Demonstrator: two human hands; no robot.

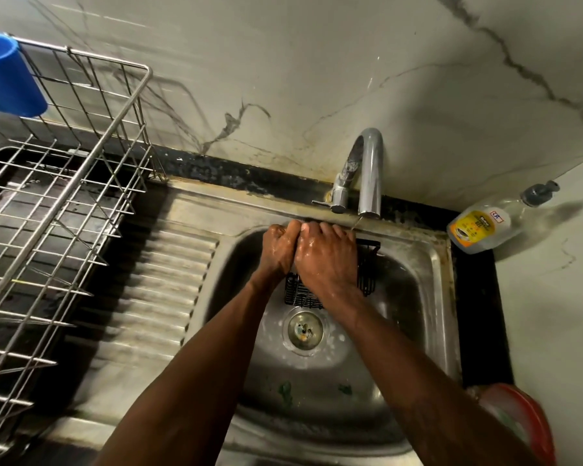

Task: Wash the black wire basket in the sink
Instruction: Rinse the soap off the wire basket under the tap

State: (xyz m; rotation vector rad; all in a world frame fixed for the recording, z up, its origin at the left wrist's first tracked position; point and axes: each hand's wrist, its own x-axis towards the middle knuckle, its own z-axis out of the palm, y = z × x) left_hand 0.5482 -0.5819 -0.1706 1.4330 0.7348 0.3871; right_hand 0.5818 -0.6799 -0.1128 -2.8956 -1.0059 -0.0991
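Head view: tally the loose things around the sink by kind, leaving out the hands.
Wire baskets and racks: 2 (black wire basket, steel dish rack)
Cups: 1 (blue cup)
Bottles: 1 (soap bottle)
Red plastic item, kind unclear: 1
Total: 5

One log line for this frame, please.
stage: washing | black wire basket: in sink, between drain and faucet | left hand: grips its far edge | right hand: grips it from above | both wet
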